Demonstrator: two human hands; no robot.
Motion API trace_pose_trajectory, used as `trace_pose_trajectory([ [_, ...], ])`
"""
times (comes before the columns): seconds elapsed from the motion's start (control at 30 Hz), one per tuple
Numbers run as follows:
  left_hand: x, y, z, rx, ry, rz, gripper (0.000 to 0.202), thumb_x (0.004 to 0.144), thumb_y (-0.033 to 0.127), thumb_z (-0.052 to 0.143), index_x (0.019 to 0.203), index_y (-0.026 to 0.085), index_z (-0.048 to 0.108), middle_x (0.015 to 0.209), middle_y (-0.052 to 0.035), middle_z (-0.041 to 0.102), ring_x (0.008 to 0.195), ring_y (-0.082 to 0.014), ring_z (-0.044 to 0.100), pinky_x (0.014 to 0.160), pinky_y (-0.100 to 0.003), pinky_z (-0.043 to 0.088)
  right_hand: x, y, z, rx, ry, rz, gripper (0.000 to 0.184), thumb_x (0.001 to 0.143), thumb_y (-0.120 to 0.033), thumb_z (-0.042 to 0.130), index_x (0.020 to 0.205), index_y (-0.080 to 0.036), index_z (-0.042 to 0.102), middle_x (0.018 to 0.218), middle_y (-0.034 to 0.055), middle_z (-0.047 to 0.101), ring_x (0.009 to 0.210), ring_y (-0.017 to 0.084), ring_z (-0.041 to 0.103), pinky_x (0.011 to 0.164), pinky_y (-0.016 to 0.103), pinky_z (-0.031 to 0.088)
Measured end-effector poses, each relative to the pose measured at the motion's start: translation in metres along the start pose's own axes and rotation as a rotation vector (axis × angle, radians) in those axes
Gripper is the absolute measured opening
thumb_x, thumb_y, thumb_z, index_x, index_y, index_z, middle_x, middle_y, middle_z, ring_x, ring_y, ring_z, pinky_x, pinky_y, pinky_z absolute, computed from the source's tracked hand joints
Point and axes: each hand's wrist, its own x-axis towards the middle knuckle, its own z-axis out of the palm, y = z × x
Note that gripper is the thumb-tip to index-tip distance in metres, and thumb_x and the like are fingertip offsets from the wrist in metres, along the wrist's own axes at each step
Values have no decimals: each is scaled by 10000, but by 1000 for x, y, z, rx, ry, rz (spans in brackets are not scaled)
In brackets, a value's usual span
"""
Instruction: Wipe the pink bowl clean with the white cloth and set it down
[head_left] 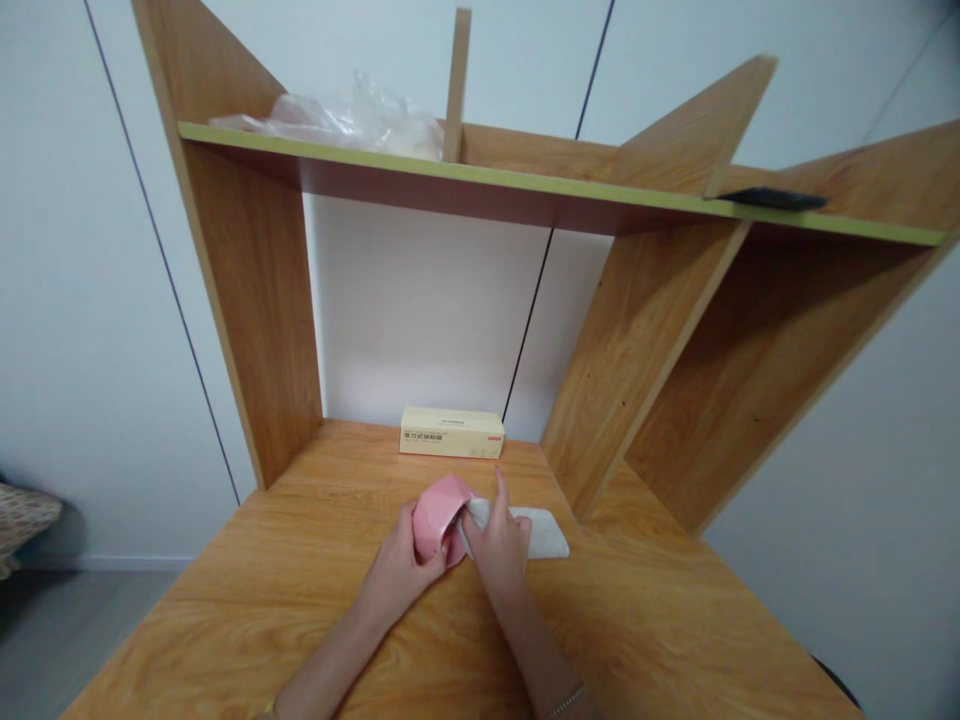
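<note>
Left hand: the left hand lies low on the desk, near the middle, with the forearm running in from the bottom edge.
Left grip: closed around the pink bowl; the fingers wrap its outer wall from the left and the thumb lies along the near side.
Pink bowl: tipped on its side, with the rim towards the right and the lower edge on or just above the desk. Whether it rests there I cannot tell.
Right hand: the right hand lies just beside the bowl, touching it at the rim. A thin bracelet circles the wrist.
Right grip: narrow, with the fingers folded down over the near end of the cloth and pressing it against the mouth of the bowl. The forefinger points away from the person.
Cloth: pale grey; the free end lies flat on the desk to the right of the hand.
Bowl contents: only the tucked end of the cloth shows at the opening; the inside is hidden by the hand.
Box: a long cream box with a red stripe lies at the back of the desk, against the wall and apart from the hands.
Upper shelf: the shelf carries a crumpled clear plastic bag on the left and a dark flat object on the right.
</note>
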Motion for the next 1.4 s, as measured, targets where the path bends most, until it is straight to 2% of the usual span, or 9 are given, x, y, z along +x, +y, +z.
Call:
trace_pose_trajectory([
  [0.1, 0, 2, -1, 3, -9, 1, 469, 693, 316, 567, 1125, 176, 452, 976, -85, 630, 875, -226, 600, 774, -334, 454, 0, 1, 4, 22, -119, 95, 609, 792, -405, 469, 1309, -114, 335, 744, 91, 694, 758, 255, 629, 738, 341, 313],
  [0.2, 2, 0, -3, -10, -26, 5, 524, 688, 366, 584, 1152, 169, 444, 1036, -102, 614, 917, -241, 590, 808, -353, 442, 0, 5, 9, 102, -185, 117, 519, 819, -399, 405, 1275, -150, 402, 901, 111, 690, 828, 259, 626, 767, 354, 349],
  [0.37, 5, -9, 0, -85, -7, 8, 607, 717, 415, 572, 1225, 155, 367, 1153, -120, 553, 1020, -233, 546, 879, -357, 410, -3, 13, 17, 324, -99, 140, 493, 814, -316, 382, 1279, -153, 404, 1109, 110, 620, 929, 237, 593, 779, 330, 411],
  [0.57, 2, -10, 11, -218, -57, 25, 628, 690, 414, 611, 1186, 142, 338, 1001, -93, 593, 843, -191, 581, 724, -306, 468, -5, 7, 23, 510, -26, 140, 516, 791, -301, 396, 1289, -167, 387, 1102, 81, 618, 932, 203, 580, 779, 305, 431],
  [0.77, 4, -8, 6, -96, 39, 12, 499, 693, 414, 590, 1073, 147, 407, 814, -28, 597, 661, -151, 558, 601, -271, 453, -4, -3, 16, 404, -56, 185, 504, 754, -353, 466, 1220, -164, 452, 1067, 88, 631, 925, 236, 567, 793, 323, 390],
  [0.87, 5, -9, 3, -40, 51, -3, 502, 665, 389, 614, 1066, 150, 429, 803, -23, 604, 624, -147, 554, 580, -275, 452, -2, -3, 8, 291, -29, 225, 503, 748, -384, 487, 1198, -160, 468, 831, 67, 676, 766, 237, 580, 757, 334, 361],
  [1.0, 4, -6, 2, -15, 59, -9, 459, 658, 330, 600, 1055, 154, 452, 851, -41, 625, 686, -167, 587, 627, -296, 470, 0, -4, -1, 151, 47, 139, 543, 763, -402, 485, 1222, -117, 442, 616, 35, 642, 611, 220, 549, 760, 345, 300],
  [1.23, 3, -4, 0, 31, 31, 4, 490, 655, 307, 600, 1100, 155, 459, 945, -74, 637, 820, -207, 607, 714, -322, 475, -1, -6, 2, 71, -112, 109, 675, 725, -435, 554, 1281, -110, 351, 769, 99, 690, 770, 266, 622, 778, 353, 271],
  [1.4, 5, -3, -4, 112, -1, -12, 574, 678, 329, 580, 1201, 148, 428, 1054, -108, 623, 915, -233, 597, 779, -336, 462, -1, -3, 4, 109, -158, 173, 604, 773, -431, 486, 1283, -136, 356, 769, 88, 686, 762, 267, 618, 767, 358, 302],
])
